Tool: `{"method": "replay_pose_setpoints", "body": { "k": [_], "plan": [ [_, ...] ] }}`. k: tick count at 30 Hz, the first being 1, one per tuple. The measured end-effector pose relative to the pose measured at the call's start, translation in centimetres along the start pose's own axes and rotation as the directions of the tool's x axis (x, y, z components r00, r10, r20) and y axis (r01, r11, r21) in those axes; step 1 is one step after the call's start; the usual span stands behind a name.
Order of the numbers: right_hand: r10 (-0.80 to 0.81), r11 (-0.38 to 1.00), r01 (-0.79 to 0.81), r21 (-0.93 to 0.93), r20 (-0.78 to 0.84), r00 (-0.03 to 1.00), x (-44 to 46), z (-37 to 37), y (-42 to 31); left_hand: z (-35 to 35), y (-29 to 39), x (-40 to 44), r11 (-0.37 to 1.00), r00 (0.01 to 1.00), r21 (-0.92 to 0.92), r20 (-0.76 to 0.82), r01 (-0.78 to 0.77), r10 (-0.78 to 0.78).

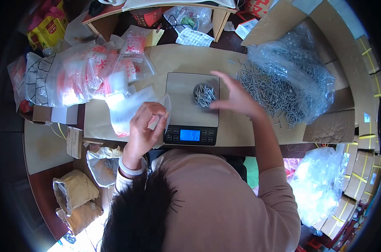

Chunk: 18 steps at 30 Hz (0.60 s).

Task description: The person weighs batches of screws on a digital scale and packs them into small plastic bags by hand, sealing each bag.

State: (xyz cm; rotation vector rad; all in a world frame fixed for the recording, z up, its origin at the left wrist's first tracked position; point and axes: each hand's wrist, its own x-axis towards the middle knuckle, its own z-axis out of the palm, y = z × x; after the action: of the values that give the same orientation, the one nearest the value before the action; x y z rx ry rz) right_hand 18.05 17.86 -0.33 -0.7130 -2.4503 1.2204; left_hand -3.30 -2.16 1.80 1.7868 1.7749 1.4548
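Observation:
A digital scale [182, 111] with a lit blue display lies on the brown paper, and a small round cup of screws [204, 95] stands on its plate. My left hand [146, 126] is closed at the scale's left edge, its fingers pinching a small clear plastic bag [167, 103]. Beside the cup, on its right, my right hand [234, 97] has thumb and fingers spread and holds nothing. A large heap of loose screws [270, 90] spreads to the right of that hand, partly under a clear plastic sheet.
Clear bags with red print [93, 75] are piled at the left. A cardboard box [331, 126] encloses the screws on the right. A wooden stand [220, 23] is at the back. Open paper sacks [79, 189] stand below left, and a big plastic bag [318, 180] lies lower right.

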Motion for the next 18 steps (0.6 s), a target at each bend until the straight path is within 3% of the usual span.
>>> {"method": "replay_pose_setpoints", "body": {
  "k": [1,5,8,9,12,16,18],
  "plan": [
    [0.003,0.965,-0.003,-0.262,0.001,1.0,-0.6,1.2,0.1,0.0,0.1,0.0,1.0,1.0,-0.003,0.016,-0.003,0.003],
    [-0.145,0.91,0.078,-0.407,-0.136,0.98,-1.1,5.4,1.8,0.7,-0.3,-0.3,0.994,0.99,-0.06,0.108,0.093,-0.086],
    [0.08,0.991,-0.061,0.121,-0.154,0.985,-0.6,3.9,0.1,1.2,0.1,0.2,0.985,0.972,-0.083,0.194,0.151,-0.132],
    [0.016,0.996,0.003,0.093,-0.205,0.979,-0.5,3.5,0.0,1.7,-0.2,0.2,0.986,0.972,-0.096,0.207,0.137,-0.115],
    [-0.097,0.914,0.119,0.387,-0.076,0.992,0.1,1.7,-1.3,2.9,-0.5,0.7,0.994,0.967,-0.072,0.249,0.082,-0.061],
    [-0.175,0.958,0.139,0.252,0.124,0.977,0.9,-0.6,-4.7,4.3,0.2,1.3,0.999,0.981,0.013,0.193,-0.033,0.029],
    [-0.237,0.971,0.227,0.072,0.179,0.955,1.3,-1.2,-6.0,4.8,0.2,1.5,0.996,0.982,0.034,0.175,-0.082,0.075]
  ]
}}
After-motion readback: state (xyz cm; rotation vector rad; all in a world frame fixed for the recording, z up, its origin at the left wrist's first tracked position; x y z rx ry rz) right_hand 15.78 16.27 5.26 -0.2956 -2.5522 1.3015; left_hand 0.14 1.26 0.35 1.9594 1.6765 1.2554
